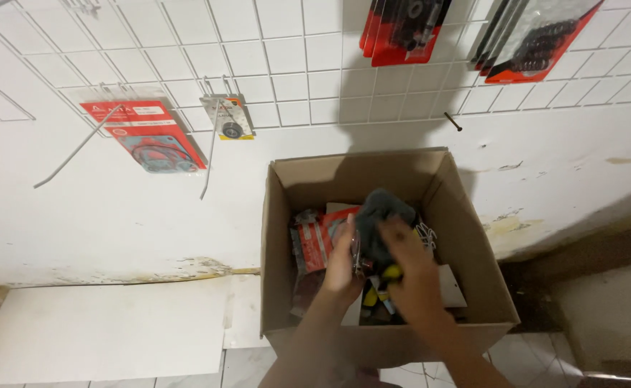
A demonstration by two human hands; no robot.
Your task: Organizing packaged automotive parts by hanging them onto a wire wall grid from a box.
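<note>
An open cardboard box [473, 244] stands on the floor against a white wall. Both my hands are down inside it. My left hand [344, 262] rests against a red flat package [315, 241] that stands on edge in the box. My right hand [409, 269] is blurred and sits over a dark grey bundle [380, 212] and some yellow and black small packs [376, 294]. Whether either hand has closed on anything cannot be made out.
A white wire grid [294, 65] covers the wall above the box. On its hooks hang red carded packages [146, 133], a small carded part [229, 118], and more red packs [401, 29] at the top right [538, 39]. A white board [107, 330] lies at the left.
</note>
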